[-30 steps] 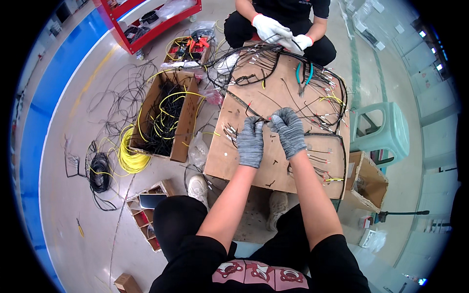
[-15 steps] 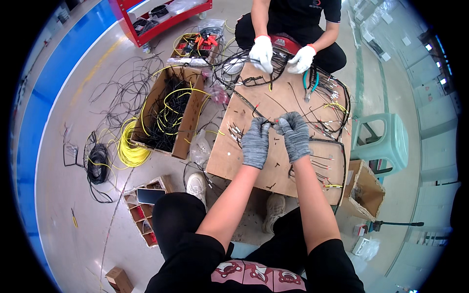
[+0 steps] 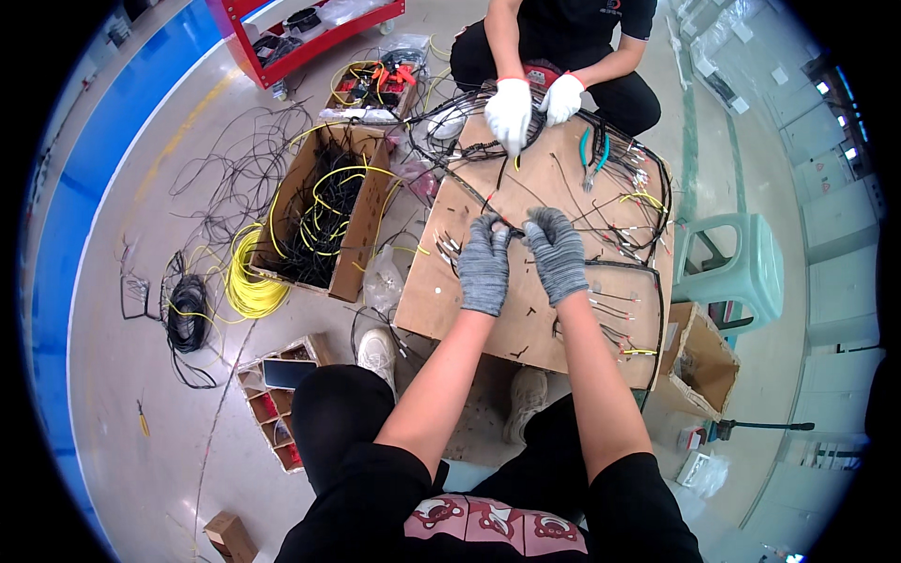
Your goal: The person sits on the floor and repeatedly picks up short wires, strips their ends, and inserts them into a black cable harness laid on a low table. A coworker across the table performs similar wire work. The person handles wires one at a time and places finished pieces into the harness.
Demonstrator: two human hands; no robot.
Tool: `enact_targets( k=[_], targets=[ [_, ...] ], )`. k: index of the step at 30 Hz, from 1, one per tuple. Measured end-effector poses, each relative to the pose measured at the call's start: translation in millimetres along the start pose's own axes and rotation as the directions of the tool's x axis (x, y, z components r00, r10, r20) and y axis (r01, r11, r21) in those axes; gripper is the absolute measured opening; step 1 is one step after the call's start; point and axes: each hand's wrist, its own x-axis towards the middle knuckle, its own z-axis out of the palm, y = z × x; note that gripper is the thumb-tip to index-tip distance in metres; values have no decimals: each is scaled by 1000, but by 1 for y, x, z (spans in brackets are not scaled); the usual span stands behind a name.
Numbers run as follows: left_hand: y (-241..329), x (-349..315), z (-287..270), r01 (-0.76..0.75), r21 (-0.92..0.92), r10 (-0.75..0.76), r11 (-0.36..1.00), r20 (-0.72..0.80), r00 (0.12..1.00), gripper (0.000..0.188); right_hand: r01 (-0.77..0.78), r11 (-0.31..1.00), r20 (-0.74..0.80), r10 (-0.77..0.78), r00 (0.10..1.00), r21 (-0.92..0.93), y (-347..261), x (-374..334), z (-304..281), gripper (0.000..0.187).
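Both of the person's hands, in grey knit gloves, are working close together over the middle of the plywood board (image 3: 469,300). The left hand (image 3: 484,264) and the right hand (image 3: 557,253) are each pinching the same black wire bundle (image 3: 514,228), which is running between their fingertips and on toward the board's far edge; the fingertips are nearly meeting, with a short stretch of bundle between them. More black wires with pale connector ends are spreading over the board toward its right edge.

At the board's far edge a co-worker is crouching, with two white-gloved hands (image 3: 511,108) resting on a looped part of the harness. Two pliers with teal handles (image 3: 591,155) are lying near the far right corner.

Left of the board one open cardboard box (image 3: 324,211) is holding tangled black and yellow wires, and one yellow wire coil (image 3: 246,286) is lying at its near left corner. One black coil (image 3: 188,305) is lying farther left on the floor. A small empty cardboard box (image 3: 704,361) is sitting by the board's near right corner, beside one pale green plastic stool (image 3: 732,267). A divided parts tray (image 3: 277,403) is sitting near the person's left knee.
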Motion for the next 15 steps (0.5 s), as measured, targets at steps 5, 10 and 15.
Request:
enact_targets(
  k=[5,10,15],
  targets=[
    [1,-12,-3,90,-173,-102,981,-62,993,34,-97,974,215,141,966,-205,-23,-5,-21,10],
    [-8,-23,14,83,-519,-174,851,-130,976,27,302,862,467,-87,880,-407,-25,-22,-15,20],
    [3,-28,21,379,-758,-320,532,234,918,31,394,642,451,-83,889,-658,-52,-30,-9,20]
  ],
)
